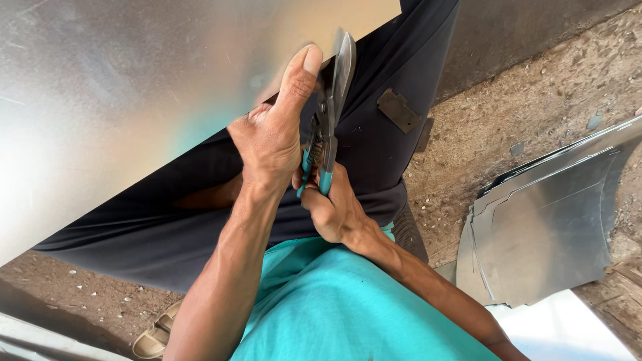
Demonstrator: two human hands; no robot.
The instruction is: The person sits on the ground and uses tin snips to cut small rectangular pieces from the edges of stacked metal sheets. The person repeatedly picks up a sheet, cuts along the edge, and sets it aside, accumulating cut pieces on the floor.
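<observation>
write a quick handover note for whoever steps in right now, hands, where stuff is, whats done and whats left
Left hand: pressed on the edge of the large metal sheet, thumb up beside the blades.
Right hand: gripping the teal handles of the tin snips, blades at the sheet edge and nearly closed.
The sheet lies across the lap; a stack of cut metal pieces is on the dirt ground to the right.
Done: some pieces already cut and stacked.
Left: the cut at this edge looks unfinished; how far it runs is hidden.
</observation>
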